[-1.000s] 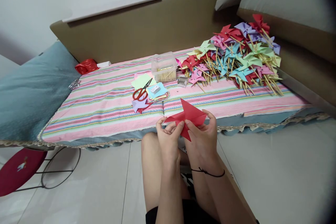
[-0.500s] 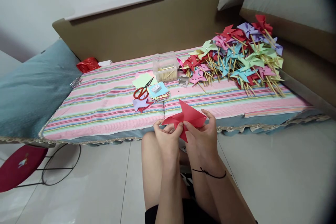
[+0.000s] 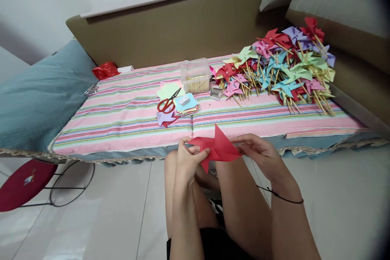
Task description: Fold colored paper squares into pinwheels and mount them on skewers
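Over my knees, a red paper pinwheel [image 3: 217, 148] without a stick is held with its blades spread. My left hand [image 3: 188, 160] pinches it near the centre, thumb on top and fingers beneath. At the right-hand point of the paper is my right hand [image 3: 261, 152], its thumb and fingers drawn together at that corner. Part of that grip is hidden behind the paper. Beyond the hands, on the striped cloth, lie red-handled scissors [image 3: 166, 105], a stack of coloured paper squares [image 3: 189, 107] and a purple cut paper piece [image 3: 164, 118].
A clear plastic box [image 3: 196, 75] of thin wooden sticks stands mid-sofa, a small open box [image 3: 216, 94] beside it. Finished pinwheels [image 3: 292, 73] are heaped at the right. A red plastic bag [image 3: 105, 70] sits at the far left; a red stool [image 3: 27, 185] is on the floor.
My right hand has moved off the pinwheel's centre, rightward to its outer point. My left hand keeps hold, and the pinwheel has turned a little and sits slightly lower.
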`<state>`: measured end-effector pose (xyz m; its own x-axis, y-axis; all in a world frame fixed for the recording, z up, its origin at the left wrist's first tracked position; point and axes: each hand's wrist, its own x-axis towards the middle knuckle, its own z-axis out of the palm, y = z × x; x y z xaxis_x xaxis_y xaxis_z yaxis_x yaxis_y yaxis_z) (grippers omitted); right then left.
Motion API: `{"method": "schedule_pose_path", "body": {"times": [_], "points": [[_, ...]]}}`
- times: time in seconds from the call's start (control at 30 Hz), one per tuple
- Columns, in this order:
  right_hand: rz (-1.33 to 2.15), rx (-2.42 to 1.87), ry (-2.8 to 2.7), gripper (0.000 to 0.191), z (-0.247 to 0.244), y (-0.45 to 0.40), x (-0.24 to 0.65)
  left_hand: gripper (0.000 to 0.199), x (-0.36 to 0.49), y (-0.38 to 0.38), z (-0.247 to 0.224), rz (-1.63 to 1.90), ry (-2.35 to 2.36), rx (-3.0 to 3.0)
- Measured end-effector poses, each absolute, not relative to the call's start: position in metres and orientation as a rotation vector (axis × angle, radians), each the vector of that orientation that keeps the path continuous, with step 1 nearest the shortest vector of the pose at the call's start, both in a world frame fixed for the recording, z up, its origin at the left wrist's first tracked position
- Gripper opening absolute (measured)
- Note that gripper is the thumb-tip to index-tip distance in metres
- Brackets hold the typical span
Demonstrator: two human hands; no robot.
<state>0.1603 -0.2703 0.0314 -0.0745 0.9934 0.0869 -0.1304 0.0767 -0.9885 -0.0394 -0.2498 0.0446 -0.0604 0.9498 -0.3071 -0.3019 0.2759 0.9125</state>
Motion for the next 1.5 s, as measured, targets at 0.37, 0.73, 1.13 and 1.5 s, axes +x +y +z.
{"method": "schedule_pose_path", "body": {"times": [0.37, 0.73, 1.13, 1.5], "points": [[1.256, -0.992, -1.301, 0.007, 0.029, -0.267, 0.166, 0.061, -0.038, -0.254, 0.053, 1.075, 1.137, 0.777], [1.242, -1.066, -1.242, 0.011, 0.04, -0.266, 0.139, 0.051, -0.028, -0.257, 0.07, 1.024, 1.291, 0.91], [1.06, -1.131, -1.363, 0.007, 0.033, -0.262, 0.131, 0.052, -0.028, -0.257, 0.065, 1.04, 1.256, 0.923], [1.18, -1.099, -1.205, 0.019, 0.035, -0.264, 0.124, 0.054, -0.029, -0.256, 0.063, 1.04, 1.217, 0.931]]}}
